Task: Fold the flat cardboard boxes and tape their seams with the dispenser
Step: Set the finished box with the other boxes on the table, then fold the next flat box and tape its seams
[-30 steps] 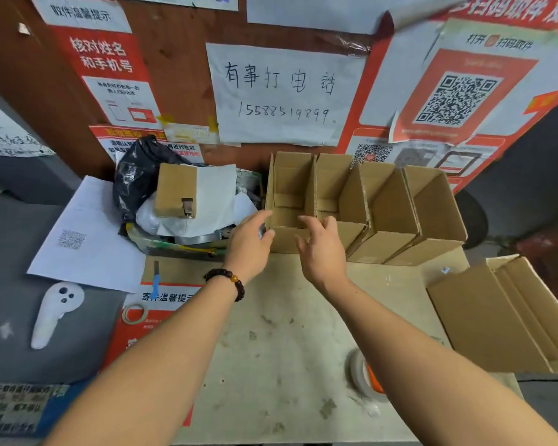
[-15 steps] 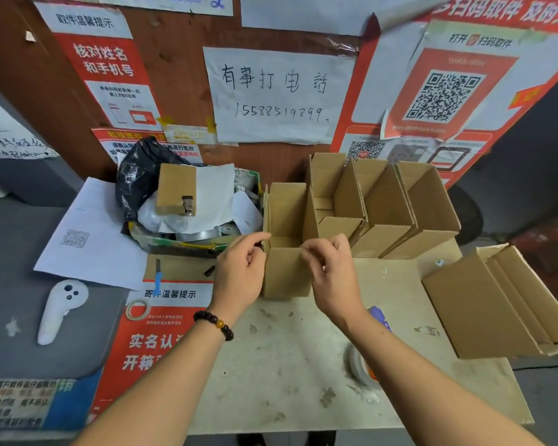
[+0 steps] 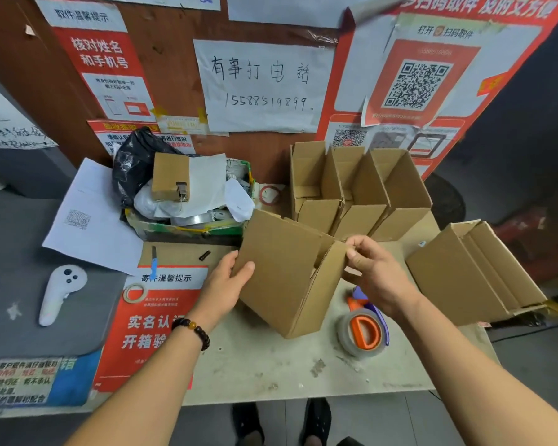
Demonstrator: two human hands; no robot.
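Off the back row it comes: one cardboard box (image 3: pixel 281 268) now tilts over the table's middle, so flap folding looks next. Left hand (image 3: pixel 227 284) grips its left wall, thumb in front; right hand (image 3: pixel 372 272) pinches the upper right flap. Tape dispenser (image 3: pixel 363 329) waits near the front edge, untouched.

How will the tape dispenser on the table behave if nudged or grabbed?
The tape dispenser lies flat on its side on the table, so it would probably slide rather than roll. The roll's smooth clear rim looks slippery; the orange core opening likely gives a surer grip. Probably light and rigid.
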